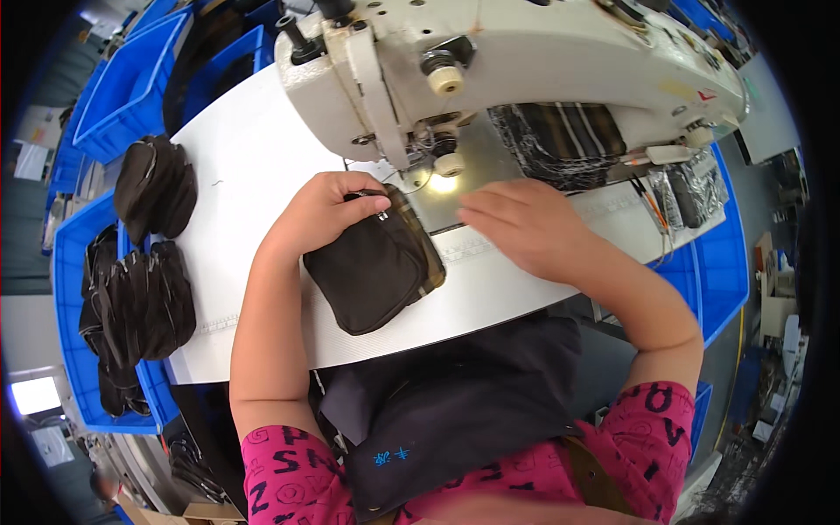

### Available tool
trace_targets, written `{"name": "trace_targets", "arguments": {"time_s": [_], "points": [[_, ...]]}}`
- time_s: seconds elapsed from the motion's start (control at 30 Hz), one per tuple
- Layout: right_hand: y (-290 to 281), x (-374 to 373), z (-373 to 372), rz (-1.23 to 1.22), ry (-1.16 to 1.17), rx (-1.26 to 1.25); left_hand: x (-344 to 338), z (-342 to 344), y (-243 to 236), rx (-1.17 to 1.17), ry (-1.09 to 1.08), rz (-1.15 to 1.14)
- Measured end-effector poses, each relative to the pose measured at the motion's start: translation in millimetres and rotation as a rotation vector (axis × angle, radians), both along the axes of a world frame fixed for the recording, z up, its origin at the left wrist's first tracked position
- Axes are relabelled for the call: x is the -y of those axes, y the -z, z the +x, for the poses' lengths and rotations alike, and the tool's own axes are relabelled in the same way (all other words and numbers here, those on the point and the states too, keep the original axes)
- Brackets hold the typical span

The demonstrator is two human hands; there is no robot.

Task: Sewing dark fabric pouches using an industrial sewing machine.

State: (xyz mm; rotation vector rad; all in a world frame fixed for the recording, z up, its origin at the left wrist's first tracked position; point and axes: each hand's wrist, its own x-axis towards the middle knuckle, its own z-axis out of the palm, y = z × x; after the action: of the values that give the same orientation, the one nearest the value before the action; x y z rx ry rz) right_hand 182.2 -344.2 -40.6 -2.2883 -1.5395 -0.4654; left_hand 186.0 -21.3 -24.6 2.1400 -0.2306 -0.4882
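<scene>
A black zippered pouch (372, 276) with a brown plaid strip along its right side lies on the white table, just in front of the sewing machine (385, 96). My left hand (328, 210) grips its upper edge, thumb on top near the zipper pull. To the right, my right hand (525, 227) hovers by the lit needle area, apart from the pouch. Its fingers are stretched out and held together, and no object shows in it. Loose thread hangs around the machine's needle.
Black pouches (149, 297) are piled at the left over a blue bin (74, 350). Plaid fabric pieces (560, 140) with loose threads lie under the machine arm. Small tools (656, 157) and a clear plastic bag (691, 192) sit at the right. Another blue bin (131, 83) stands at far left.
</scene>
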Motion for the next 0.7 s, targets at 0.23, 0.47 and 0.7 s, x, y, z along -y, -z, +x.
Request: {"name": "trace_targets", "arguments": {"time_s": [0.23, 0.47, 0.7], "points": [[23.8, -64.0, 20.2, -0.006, -0.214, -0.013, -25.3, 1.6, 7.1, -0.090, 0.035, -0.273], [27.6, -62.5, 10.0, -0.015, -0.190, 0.040, 7.6, -2.3, 4.5, 0.281, 0.047, 0.106], [32.4, -54.9, 11.3, 0.053, -0.210, 0.116, 23.7, -6.3, 5.8, 0.310, 0.011, 0.236]]}}
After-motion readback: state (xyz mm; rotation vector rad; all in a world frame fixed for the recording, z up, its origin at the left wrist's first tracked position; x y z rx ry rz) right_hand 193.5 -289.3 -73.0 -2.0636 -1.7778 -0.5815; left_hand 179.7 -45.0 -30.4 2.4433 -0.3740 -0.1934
